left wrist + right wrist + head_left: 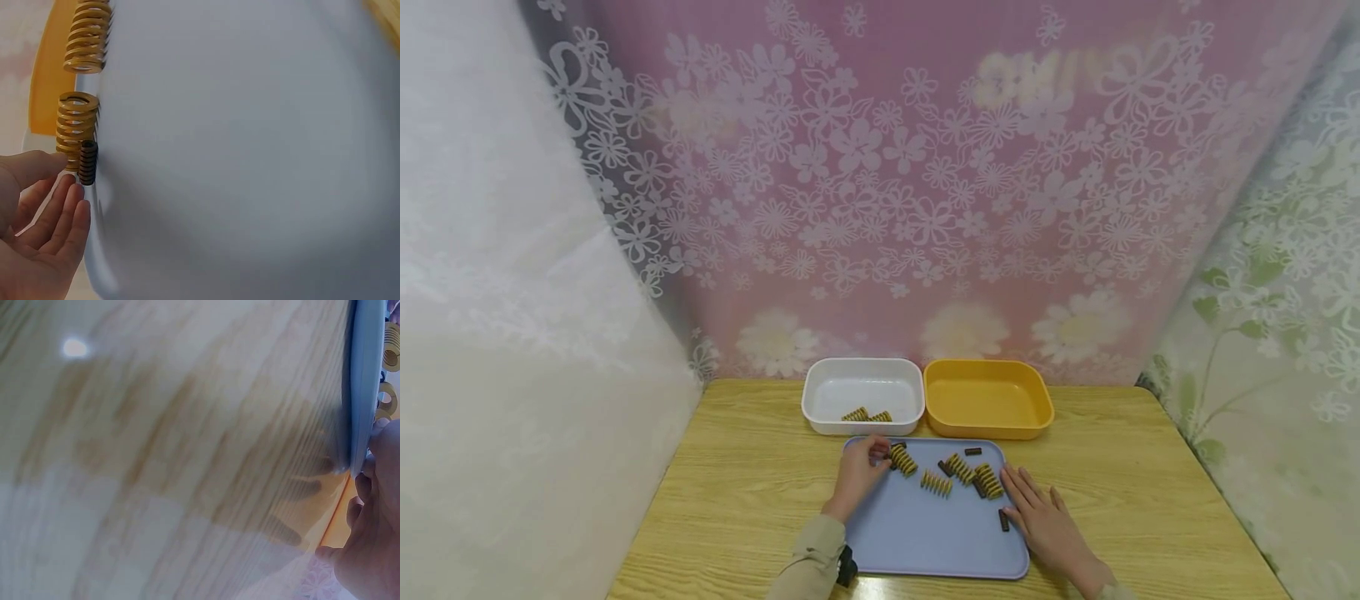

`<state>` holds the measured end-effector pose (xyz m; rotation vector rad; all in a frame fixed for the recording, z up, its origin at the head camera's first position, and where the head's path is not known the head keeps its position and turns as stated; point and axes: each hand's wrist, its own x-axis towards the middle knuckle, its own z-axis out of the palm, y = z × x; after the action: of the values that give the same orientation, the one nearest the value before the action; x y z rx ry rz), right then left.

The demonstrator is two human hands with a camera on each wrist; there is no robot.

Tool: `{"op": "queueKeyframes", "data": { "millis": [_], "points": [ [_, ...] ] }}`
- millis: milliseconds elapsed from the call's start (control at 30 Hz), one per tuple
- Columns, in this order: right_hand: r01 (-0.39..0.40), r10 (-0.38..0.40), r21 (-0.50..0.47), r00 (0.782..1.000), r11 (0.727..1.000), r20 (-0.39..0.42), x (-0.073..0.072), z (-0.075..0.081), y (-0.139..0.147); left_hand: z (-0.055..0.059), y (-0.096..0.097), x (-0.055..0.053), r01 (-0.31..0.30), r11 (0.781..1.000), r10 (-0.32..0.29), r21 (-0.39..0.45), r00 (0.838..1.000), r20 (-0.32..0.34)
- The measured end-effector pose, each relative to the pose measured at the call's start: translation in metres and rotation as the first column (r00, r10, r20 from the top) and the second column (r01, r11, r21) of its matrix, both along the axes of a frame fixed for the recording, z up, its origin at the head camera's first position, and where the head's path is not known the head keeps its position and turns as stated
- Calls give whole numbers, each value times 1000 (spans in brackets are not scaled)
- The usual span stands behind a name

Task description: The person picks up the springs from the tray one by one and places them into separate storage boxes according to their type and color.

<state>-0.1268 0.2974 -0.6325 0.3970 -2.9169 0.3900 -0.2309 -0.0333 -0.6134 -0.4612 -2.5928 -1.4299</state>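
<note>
My left hand (pixel 859 473) reaches over the blue tray (pixel 917 542) at its far left corner. Its thumb and fingers lie close to one end of a yellow coil spring (pixel 77 115), with a gap between thumb and fingers in the left wrist view. In front of that spring is a small black spring (pixel 88 164). More yellow springs, including one near the tray's middle (pixel 936 484), lie with several small dark pieces (pixel 973 452). With straight fingers, my right hand (pixel 1043 518) rests along the tray's right rim, beside a dark piece (pixel 1004 521).
Behind the tray stand a white bin (pixel 823 427) with two yellow springs (pixel 855 414) in it and an orange-yellow bin (pixel 988 432) beside it. All stand on a wood-grain table (pixel 722 500). Flowered curtains (pixel 925 208) hang behind and at both sides.
</note>
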Motion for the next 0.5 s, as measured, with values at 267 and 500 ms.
{"op": "queueKeyframes", "data": {
  "millis": [267,500],
  "points": [
    [-4,4,-11,1000,1000,-16,-1,-1,-1,-4,3,0,-22,994,20,-110,1000,-20],
    [-5,4,-13,1000,1000,-10,1,4,-2,-2,4,3,-64,989,61,-136,998,-24]
  ]
}}
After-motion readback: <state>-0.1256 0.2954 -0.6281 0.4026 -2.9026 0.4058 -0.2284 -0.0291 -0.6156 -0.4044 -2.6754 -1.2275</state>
